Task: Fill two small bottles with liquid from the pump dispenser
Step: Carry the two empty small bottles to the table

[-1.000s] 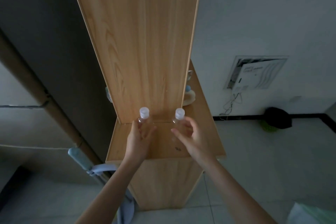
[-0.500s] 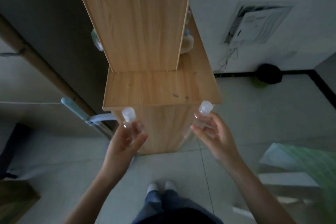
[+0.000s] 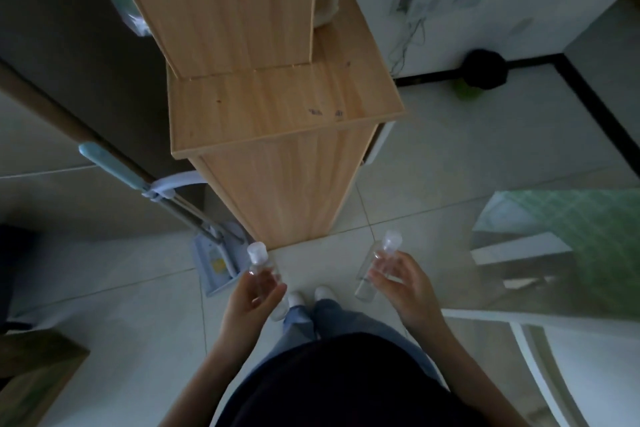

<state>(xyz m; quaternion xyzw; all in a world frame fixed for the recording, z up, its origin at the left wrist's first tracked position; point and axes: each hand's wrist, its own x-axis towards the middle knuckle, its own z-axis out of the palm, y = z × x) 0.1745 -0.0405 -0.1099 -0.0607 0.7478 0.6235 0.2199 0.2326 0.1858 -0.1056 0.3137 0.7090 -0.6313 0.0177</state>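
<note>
Since a second ago both bottles have been lifted off the ledge of the wooden cabinet (image 3: 277,107) and carried back and down, so they are now held low over the tiled floor (image 3: 145,322) in front of the person's body.

Nearest the camera are a dark top (image 3: 346,378) and blue trousers (image 3: 298,322), with two white shoes (image 3: 325,292) side by side on the tiles. Just above them, the left hand (image 3: 254,291) is curled round the body of the left bottle (image 3: 264,269), a clear one with a white cap pointing away from the person. The right hand (image 3: 403,284) pinches the right bottle (image 3: 370,272) between thumb and fingertips. This bottle is tilted, cap up and away, and its base hangs below the fingers. The two bottles are well apart, one on each side of the shoes.

Beyond the left hand a pale blue dustpan (image 3: 214,263) with a long handle leans beside the cabinet. Further off, a soft toy (image 3: 325,0) sits on the cabinet, and a black object (image 3: 485,69) lies on the floor against the white wall.
</note>
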